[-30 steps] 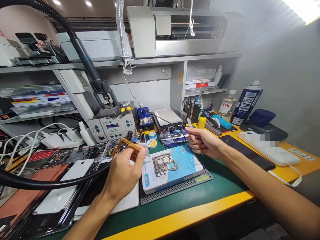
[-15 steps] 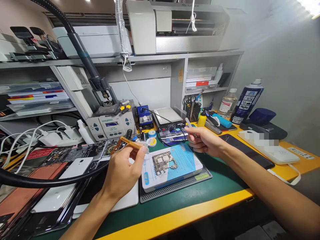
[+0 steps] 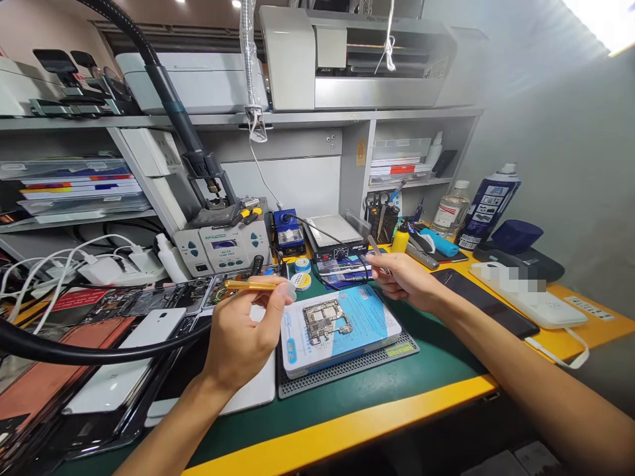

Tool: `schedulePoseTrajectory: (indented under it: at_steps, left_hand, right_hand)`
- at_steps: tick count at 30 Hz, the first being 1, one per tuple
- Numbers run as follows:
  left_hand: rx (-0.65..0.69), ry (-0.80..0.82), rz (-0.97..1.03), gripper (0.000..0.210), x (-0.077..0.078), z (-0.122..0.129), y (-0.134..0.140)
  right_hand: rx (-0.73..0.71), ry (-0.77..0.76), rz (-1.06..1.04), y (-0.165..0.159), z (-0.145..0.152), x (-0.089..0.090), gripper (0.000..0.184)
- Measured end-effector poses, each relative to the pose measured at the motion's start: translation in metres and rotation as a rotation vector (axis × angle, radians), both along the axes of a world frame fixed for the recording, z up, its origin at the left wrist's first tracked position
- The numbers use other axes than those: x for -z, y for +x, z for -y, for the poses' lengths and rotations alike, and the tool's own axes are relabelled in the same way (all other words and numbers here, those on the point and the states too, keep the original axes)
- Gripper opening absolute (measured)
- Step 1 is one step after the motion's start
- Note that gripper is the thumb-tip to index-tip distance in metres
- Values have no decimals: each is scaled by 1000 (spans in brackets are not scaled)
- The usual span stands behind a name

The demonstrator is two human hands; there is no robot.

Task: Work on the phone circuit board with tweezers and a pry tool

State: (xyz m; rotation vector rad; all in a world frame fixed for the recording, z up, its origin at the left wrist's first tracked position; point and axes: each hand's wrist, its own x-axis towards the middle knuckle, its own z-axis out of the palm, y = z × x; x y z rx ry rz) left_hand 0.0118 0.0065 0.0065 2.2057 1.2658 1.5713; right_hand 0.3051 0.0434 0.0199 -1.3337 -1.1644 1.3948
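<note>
My left hand (image 3: 248,330) is closed around a gold rod-like tool (image 3: 248,285), held between thumb and fingers, with a translucent round piece (image 3: 286,293) at its thumb end. It hovers by the left edge of a blue-and-white box (image 3: 370,320). On top of that box lies a phone circuit board (image 3: 322,320), touched by neither hand. Behind the box's right side, my right hand (image 3: 404,277) pinches a thin flat metal tool (image 3: 375,246) that points up and away; its exact kind is unclear. Under the box is a grey perforated mat (image 3: 342,377).
A soldering station (image 3: 223,246) stands at the back left, its black cable (image 3: 124,354) crossing several phones and phone parts. A heating plate (image 3: 337,231) sits behind the box. To the right are a yellow bottle (image 3: 399,239), a dark phone (image 3: 481,301) and a white device (image 3: 526,291).
The gold tool in my left hand has swung from a slant to nearly level. The metal tool in my right hand has turned slightly. The view has shifted a little.
</note>
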Motion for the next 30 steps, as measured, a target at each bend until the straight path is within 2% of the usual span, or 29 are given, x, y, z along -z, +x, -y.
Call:
schedulePoseTrajectory:
  at_steps: [8, 30]
  left_hand:
    - [11, 30, 10, 14, -1, 2, 2]
    - [-30, 116, -87, 16, 0, 1, -1]
  right_hand:
    - [-31, -2, 18, 0, 0, 1, 30]
    - [-53, -11, 0, -4, 2, 1, 30]
